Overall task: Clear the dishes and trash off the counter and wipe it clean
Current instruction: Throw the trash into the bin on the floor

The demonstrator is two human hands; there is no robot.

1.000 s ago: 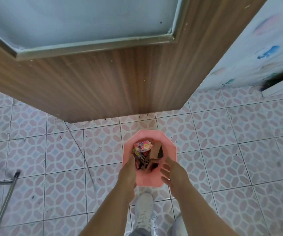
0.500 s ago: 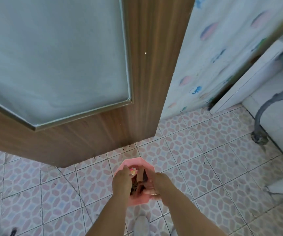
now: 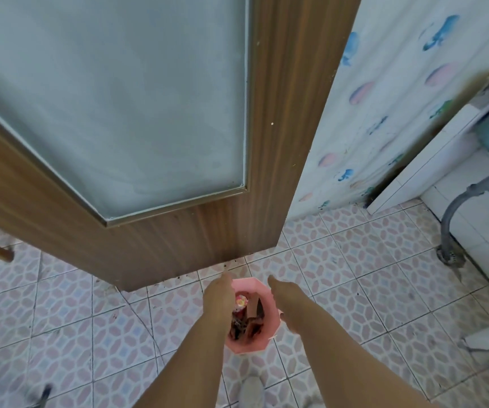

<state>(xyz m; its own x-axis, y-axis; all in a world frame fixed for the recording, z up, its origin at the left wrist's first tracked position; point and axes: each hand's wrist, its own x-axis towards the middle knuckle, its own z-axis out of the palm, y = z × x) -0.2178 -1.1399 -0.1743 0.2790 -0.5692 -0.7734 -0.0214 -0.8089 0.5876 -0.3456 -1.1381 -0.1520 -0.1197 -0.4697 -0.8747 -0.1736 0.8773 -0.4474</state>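
Hands: left hand (image 3: 218, 298) and right hand (image 3: 286, 298) both hang over the bin (image 3: 246, 347) with fingers stretched out and close together, gripping nothing that shows; the left covers the bin's left rim, the right its right rim, and blur hides whether either touches the plastic.
Door (image 3: 281, 142): brown wood grain with a large frosted pane (image 3: 105, 98) in a metal trim, just behind the bin; its lower corner comes down close to the bin's far rim.
Floor (image 3: 355, 290): pink and white patterned tiles all round the bin, with dark specks along the door's foot.
Wall (image 3: 384, 98): behind and right of the bin, pale covering with blue and pink blotches.
Pipe (image 3: 455, 207): grey, curved, far right of the bin, running down to a floor drain (image 3: 450, 256).
Bin: pink, eight-sided, open-topped, upright on the floor between the two forearms.
Trash (image 3: 244, 322): inside the bin, filling it to near the rim; dark brown scraps and a brown card piece standing on edge.
Wrapper (image 3: 241, 301): bright, multicoloured, on top of the trash at the bin's far side, beside the left hand.
Shoe (image 3: 250, 390): light grey, on the floor just nearer than the bin.
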